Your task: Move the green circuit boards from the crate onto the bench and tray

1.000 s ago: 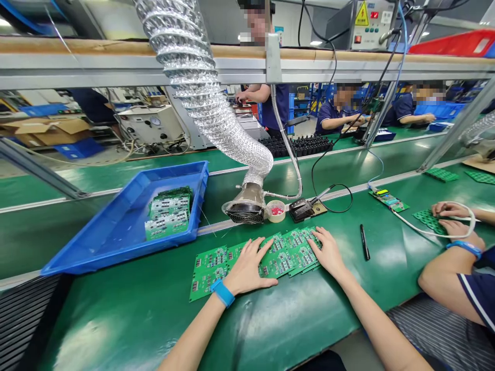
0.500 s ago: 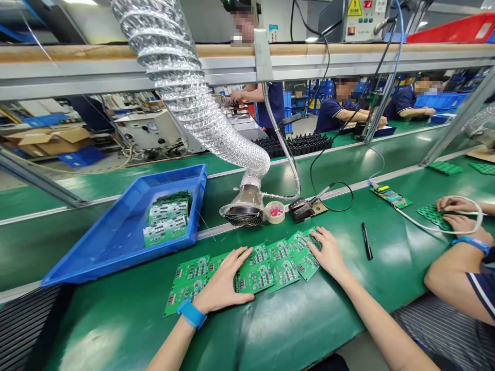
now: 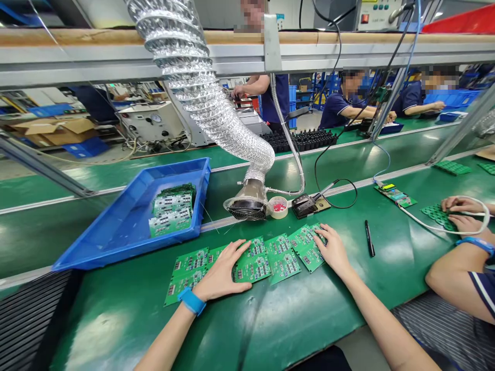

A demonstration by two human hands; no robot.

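Note:
A row of green circuit boards (image 3: 285,261) lies on the green bench, dotted with small parts and dark digit displays. My left hand (image 3: 222,273), with a blue wristband, rests spread over the boards left of the middle, its thumb along a board's near edge. Part of the boards beneath it is hidden. My right hand (image 3: 333,251) lies with fingers apart on the right end of the row, touching the rightmost circuit board (image 3: 310,255). Neither hand is closed round a board.
A blue tray (image 3: 127,257) holding more boards stands at the left. Behind the row are a fume extractor (image 3: 247,207), a tape roll (image 3: 278,207) and a black soldering iron stand (image 3: 304,205). A black pen (image 3: 369,238) lies right. A co-worker's hands (image 3: 464,214) handle green boards.
The whole view has shifted slightly. My right fingers have drawn in a little at the rightmost board; my left hand stays spread over the boards.

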